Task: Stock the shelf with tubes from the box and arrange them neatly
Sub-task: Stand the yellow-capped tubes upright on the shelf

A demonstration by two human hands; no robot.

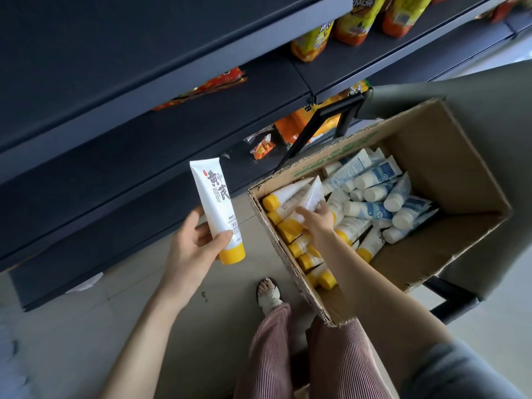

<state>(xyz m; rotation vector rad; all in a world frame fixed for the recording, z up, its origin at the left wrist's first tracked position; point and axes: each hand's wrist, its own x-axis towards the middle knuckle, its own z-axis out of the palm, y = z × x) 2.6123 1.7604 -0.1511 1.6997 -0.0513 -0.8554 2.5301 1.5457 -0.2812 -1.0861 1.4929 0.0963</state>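
White, yellow-capped tube (214,203) held in your left hand (195,249); your right hand (316,223) is down in the cardboard box (449,156).
Your left fingers (223,239) wrap the tube near its cap, flat crimped end up, just in front of the matte dark shelf (115,156). Your right fingers lie on a tilted white tube among the yellow-capped pile (288,226) at the box's near left; whether they grip it, you cannot tell. Blue-and-white tubes (377,208) heap farther right. Smooth, soft plastic probably slips, so pinch by the stiff cap, then stand each tube cap-down on the shelf.
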